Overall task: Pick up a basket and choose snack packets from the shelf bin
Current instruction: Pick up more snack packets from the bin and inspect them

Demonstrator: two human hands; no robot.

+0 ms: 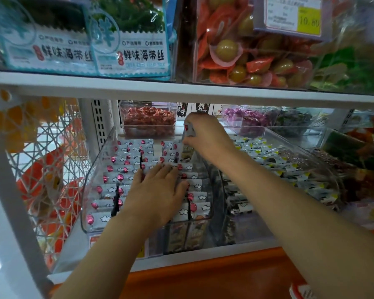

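The clear shelf bin (93, 180) sits at seven o'clock, full of white snack packets (125, 169). The left hand (158, 190) lies flat on them, fingers spread. At its one o'clock, the right hand (207, 134) pinches one raised packet (188, 129).

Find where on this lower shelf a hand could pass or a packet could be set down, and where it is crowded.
Bare: the orange ledge below the shelf front, and the open gap between the upper shelf edge and the bin tops. Crowded: the clear bin, packed with balloon packets under the left hand, and its right neighbour bin.
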